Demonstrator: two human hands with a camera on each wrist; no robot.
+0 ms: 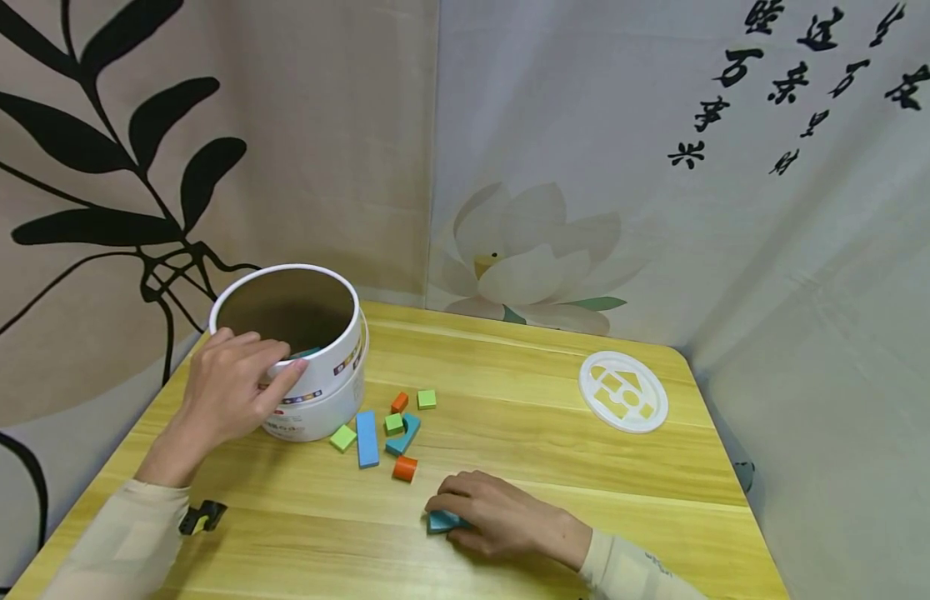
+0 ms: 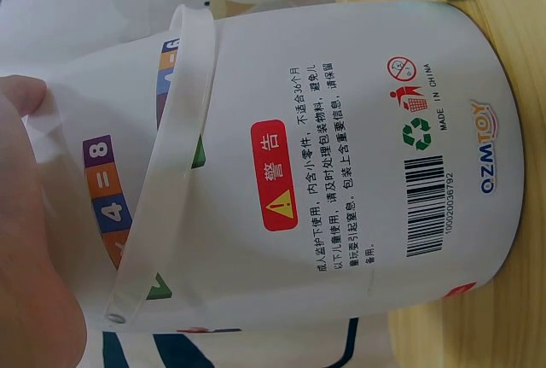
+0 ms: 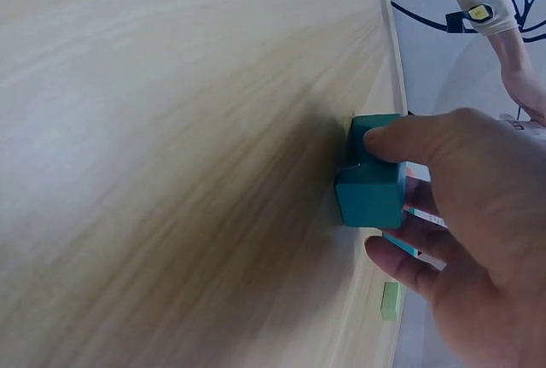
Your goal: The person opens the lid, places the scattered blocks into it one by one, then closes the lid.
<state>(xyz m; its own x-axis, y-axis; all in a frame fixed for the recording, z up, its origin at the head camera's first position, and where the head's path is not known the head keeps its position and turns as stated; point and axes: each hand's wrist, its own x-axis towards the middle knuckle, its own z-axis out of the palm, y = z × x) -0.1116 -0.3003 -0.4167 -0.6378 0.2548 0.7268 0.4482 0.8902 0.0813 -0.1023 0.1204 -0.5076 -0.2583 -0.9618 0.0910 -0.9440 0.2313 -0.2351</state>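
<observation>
A white plastic bucket (image 1: 326, 398) stands at the left of the table, with a warning label and barcode turned to the left wrist view. My left hand (image 1: 236, 379) grips its near rim, fingers over the edge and thumb outside. Part of something teal shows inside, just under the rim. At the table's front, my right hand (image 1: 502, 517) holds a teal block (image 3: 371, 193) between thumb and fingers, low over the wood. The block has a notch in its side, and the hand covers part of it in the head view.
Right of the bucket lie a blue plank (image 1: 367, 439), a teal arch block (image 1: 403, 435), an orange half-round block (image 1: 405, 468), an orange block (image 1: 399, 402) and several green blocks (image 1: 427, 399). A white disc with shaped cut-outs (image 1: 591, 392) lies at the back right. Curtains hang behind.
</observation>
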